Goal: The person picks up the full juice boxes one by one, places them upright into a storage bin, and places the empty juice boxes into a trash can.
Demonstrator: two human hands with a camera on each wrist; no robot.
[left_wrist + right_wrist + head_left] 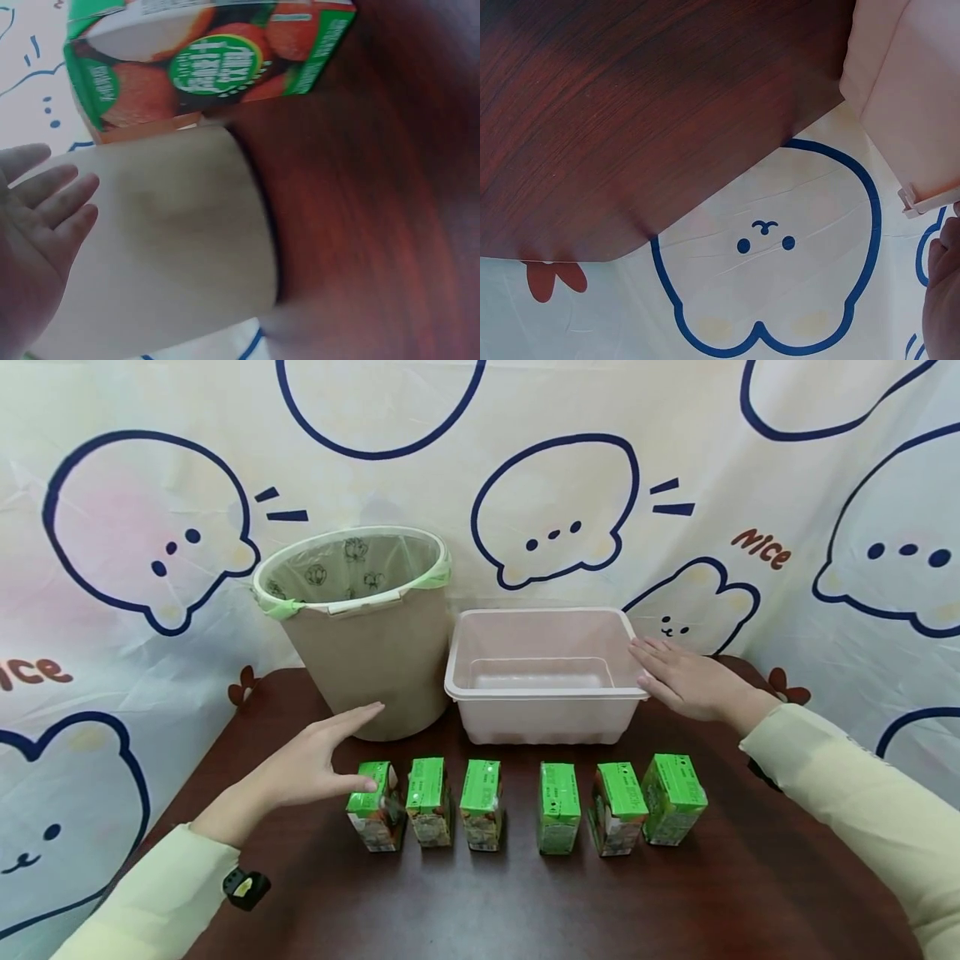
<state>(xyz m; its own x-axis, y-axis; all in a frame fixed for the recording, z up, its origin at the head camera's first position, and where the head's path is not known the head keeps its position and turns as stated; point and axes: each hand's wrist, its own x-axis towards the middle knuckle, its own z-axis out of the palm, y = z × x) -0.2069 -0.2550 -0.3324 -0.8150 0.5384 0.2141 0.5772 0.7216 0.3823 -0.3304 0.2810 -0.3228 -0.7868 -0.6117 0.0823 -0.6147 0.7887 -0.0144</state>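
In the head view my left hand [315,764] is over the left end of a row of green-topped drink cartons, its thumb and fingers spread apart. The thumb overlaps the top of the leftmost carton [377,835]; the left wrist view shows fruit pictures on a carton [217,64] beyond the palm. My right hand [693,683], fingers straight, is at the right rim of a pale pink plastic basin [540,718]. Beside that basin in the right wrist view, only part of the hand [943,285] shows. Neither hand holds anything.
A tan waste bin [382,652] with a green-edged liner stands left of the basin. More cartons stand upright on the dark wooden table [480,918], including a middle one [482,802] and the rightmost one [672,802]. A cartoon-print cloth [420,493] hangs behind.
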